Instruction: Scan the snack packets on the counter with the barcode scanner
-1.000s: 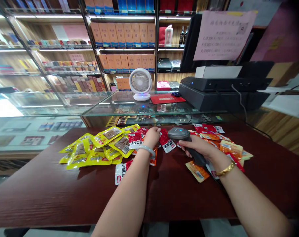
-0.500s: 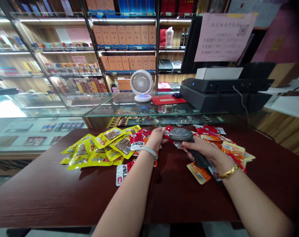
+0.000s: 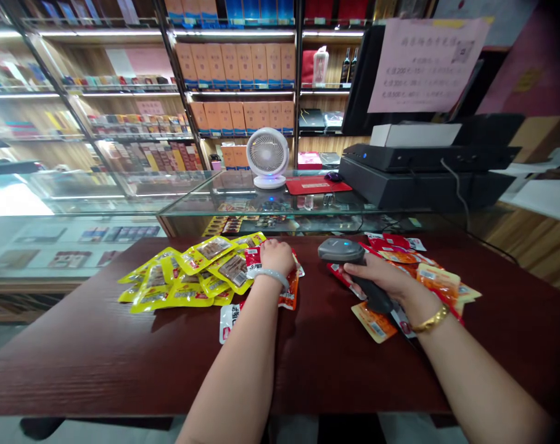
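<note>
In my right hand point(image 3: 388, 280) is a dark grey barcode scanner point(image 3: 342, 251), its handle gripped and its head pointing away to the left. Below the scanner a red and white snack packet point(image 3: 347, 280) lies close to my fingers. My left hand point(image 3: 279, 256) rests on a small pile of red and orange snack packets point(image 3: 288, 295), palm down; its fingertips are hidden, so I cannot tell whether they pinch one. Left of that hand is a heap of yellow snack packets point(image 3: 182, 287). A white and red packet point(image 3: 227, 320) lies partly behind my left forearm.
More red, orange and cream packets point(image 3: 437, 280) are spread at the right, around my right hand. Behind the brown table point(image 3: 123, 364) stands a glass counter point(image 3: 206, 203) with a white fan point(image 3: 267, 157), a red mat point(image 3: 317, 186) and a black cash drawer point(image 3: 414, 185).
My left hand has let go of a red packet by the scanner and moved left onto the pile. That packet now lies under the scanner. My right hand has hardly moved.
</note>
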The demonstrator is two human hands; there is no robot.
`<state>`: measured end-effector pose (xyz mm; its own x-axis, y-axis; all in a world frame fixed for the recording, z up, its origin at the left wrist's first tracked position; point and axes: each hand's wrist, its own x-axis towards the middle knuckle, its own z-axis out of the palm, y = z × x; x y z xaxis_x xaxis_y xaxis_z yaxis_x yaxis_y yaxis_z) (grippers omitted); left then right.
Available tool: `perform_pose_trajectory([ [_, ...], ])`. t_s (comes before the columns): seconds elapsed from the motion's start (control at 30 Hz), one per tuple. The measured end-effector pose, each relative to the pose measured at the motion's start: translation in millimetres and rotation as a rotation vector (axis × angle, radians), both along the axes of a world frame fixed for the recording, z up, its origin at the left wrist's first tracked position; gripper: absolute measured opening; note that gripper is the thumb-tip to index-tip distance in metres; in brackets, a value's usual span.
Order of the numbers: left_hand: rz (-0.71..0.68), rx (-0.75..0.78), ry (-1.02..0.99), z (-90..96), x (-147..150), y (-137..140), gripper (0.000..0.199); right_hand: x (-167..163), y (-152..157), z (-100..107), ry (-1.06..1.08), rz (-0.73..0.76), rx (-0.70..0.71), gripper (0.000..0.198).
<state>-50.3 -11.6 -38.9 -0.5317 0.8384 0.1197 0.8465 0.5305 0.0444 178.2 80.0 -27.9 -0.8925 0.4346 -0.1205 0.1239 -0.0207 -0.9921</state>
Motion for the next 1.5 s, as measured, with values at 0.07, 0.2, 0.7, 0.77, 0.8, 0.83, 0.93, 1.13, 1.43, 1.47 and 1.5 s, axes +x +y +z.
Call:
perform_pose_trajectory([
  [0.07, 0.013, -0.008, -0.007, -2.9, 0.3, 0.7, 0.058, -0.4, 1.8, -2.9, -0.006, 0.003, 0.004, 0.035],
  [0.2, -0.015, 0.077, -0.058, -7.0, 9.6, 7.8, 0.064, -0.6, 5.2, -9.1, 0.007, -0.006, 0.002, 0.036],
  [0.7, -0.076, 0.828, -1.110, -10.9, 16.4, 29.5, 0.022, -1.6, -1.4, -5.4, -0.020, -0.070, 0.033, 0.041],
  [0.77, -0.077, 0.827, -1.307, -12.8, 23.9, 32.6, 0.021, -3.0, -2.7, -4.6, -0.013, -0.073, 0.034, 0.042],
  [0.8, -0.076, 0.822, -1.356, -14.0, 26.7, 33.9, 0.021, -3.6, -3.0, -4.5, -0.009, -0.075, 0.032, 0.043],
  [0.83, -0.076, 0.818, -1.374, -15.3, 28.4, 34.8, 0.020, -4.2, -3.1, -4.7, -0.005, -0.075, 0.029, 0.043],
  [0.93, -0.066, 0.782, -1.337, -18.3, 28.4, 35.5, 0.021, -4.8, -2.4, -5.9, -0.010, -0.084, 0.021, 0.042],
  [1.13, -0.041, 0.691, -1.289, -17.5, 29.4, 31.8, 0.020, -2.4, 0.3, -7.4, -0.026, -0.078, 0.052, 0.041],
  [1.43, 0.036, 0.636, -0.964, -12.8, 5.9, 22.9, 0.007, 3.2, 7.9, -5.4, 0.036, -0.073, 0.014, 0.038],
  [1.47, 0.056, 0.719, -1.028, -9.3, 4.8, 22.4, 0.009, 4.9, 8.1, -3.6, 0.052, -0.088, -0.005, 0.038],
  [1.5, 0.081, 0.810, -1.116, -6.2, 6.2, 22.6, 0.012, 6.8, 8.0, -1.6, 0.070, -0.102, -0.028, 0.038],
])
